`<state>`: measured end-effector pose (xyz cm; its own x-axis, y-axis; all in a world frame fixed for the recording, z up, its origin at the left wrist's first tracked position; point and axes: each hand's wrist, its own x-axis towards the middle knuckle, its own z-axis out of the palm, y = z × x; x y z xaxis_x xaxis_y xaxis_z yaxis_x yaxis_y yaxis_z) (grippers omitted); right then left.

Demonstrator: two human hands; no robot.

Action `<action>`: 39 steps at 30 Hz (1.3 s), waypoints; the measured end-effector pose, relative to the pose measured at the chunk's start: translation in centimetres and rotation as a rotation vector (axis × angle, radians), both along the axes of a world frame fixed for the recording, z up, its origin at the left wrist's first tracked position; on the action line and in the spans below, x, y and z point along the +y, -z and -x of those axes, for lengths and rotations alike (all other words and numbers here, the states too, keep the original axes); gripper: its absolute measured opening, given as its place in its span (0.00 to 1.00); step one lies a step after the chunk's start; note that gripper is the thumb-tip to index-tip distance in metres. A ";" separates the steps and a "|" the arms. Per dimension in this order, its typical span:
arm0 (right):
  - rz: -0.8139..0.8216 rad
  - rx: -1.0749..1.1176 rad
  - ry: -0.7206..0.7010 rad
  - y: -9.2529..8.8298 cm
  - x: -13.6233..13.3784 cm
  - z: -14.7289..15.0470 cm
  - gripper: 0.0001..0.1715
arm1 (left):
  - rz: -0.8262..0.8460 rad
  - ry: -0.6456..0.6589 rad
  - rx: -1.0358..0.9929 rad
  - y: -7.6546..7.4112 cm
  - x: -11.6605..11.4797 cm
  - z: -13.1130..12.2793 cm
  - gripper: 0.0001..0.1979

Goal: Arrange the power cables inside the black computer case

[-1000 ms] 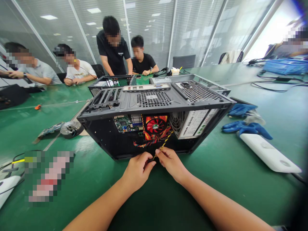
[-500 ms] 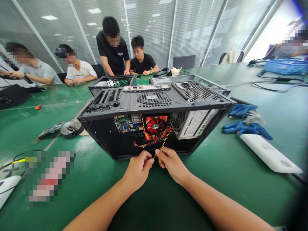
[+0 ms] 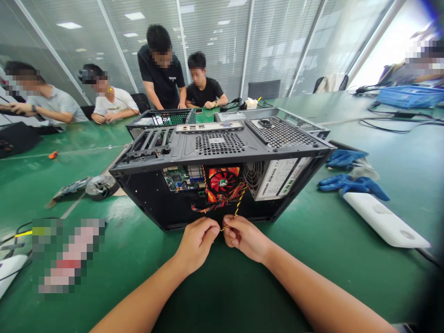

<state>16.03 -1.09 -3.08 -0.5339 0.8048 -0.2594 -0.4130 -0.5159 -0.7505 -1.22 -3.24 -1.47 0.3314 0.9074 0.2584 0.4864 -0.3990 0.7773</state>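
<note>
In front of me an open computer case (image 3: 145, 173) lies with its open side toward me. Inside are a motherboard (image 3: 178, 178), a red cooling fan (image 3: 224, 181) and a power supply (image 3: 282, 181) with a white label. A twisted yellow-and-black cable (image 3: 237, 209) runs from the bundle of coloured wires (image 3: 211, 206) down to my hands. My left hand (image 3: 196, 243) pinches its lower end between thumb and forefinger. Close beside it, my right hand (image 3: 244, 236) is closed on the same cable, a short stretch showing between them.
Blue gloves (image 3: 354, 184) and a white power strip (image 3: 386, 219) lie at the right. Left of the case is a roll of tape (image 3: 101, 185). More metal case parts (image 3: 166, 116) stand behind it. Several people sit or stand across the green table (image 3: 138, 286).
My hands have shifted slightly, and more of the yellow-and-black cable shows between and above them. The whole view has moved a little; the case stays put.
</note>
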 end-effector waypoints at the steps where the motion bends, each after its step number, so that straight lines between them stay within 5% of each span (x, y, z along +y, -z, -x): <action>1: -0.005 -0.002 0.006 0.0 0.0 0.0 0.19 | 0.004 -0.020 -0.001 -0.1 0.1 0.0 0.13; 7: -0.014 0.013 0.051 0.2 0.0 0.2 0.17 | 0.179 -0.041 -0.130 0.2 0.1 -0.1 0.12; 14: 0.095 0.152 -0.033 0.5 0.1 -0.1 0.19 | -0.043 0.054 -0.053 0.6 0.0 0.1 0.08; 18: 0.076 0.185 -0.117 0.4 0.0 -0.4 0.18 | 0.011 0.088 -0.118 0.2 0.1 0.2 0.08; 23: 0.024 0.119 -0.104 0.2 -0.1 -0.2 0.18 | 0.079 -0.016 -0.170 0.3 0.0 0.1 0.08; 31: -0.258 -0.117 0.084 0.7 -0.2 0.6 0.21 | -0.312 -0.073 0.152 0.9 0.1 0.6 0.08; 39: -0.258 -0.153 0.126 0.8 -0.2 0.4 0.22 | -0.431 -0.045 0.302 1.5 -0.1 0.8 0.06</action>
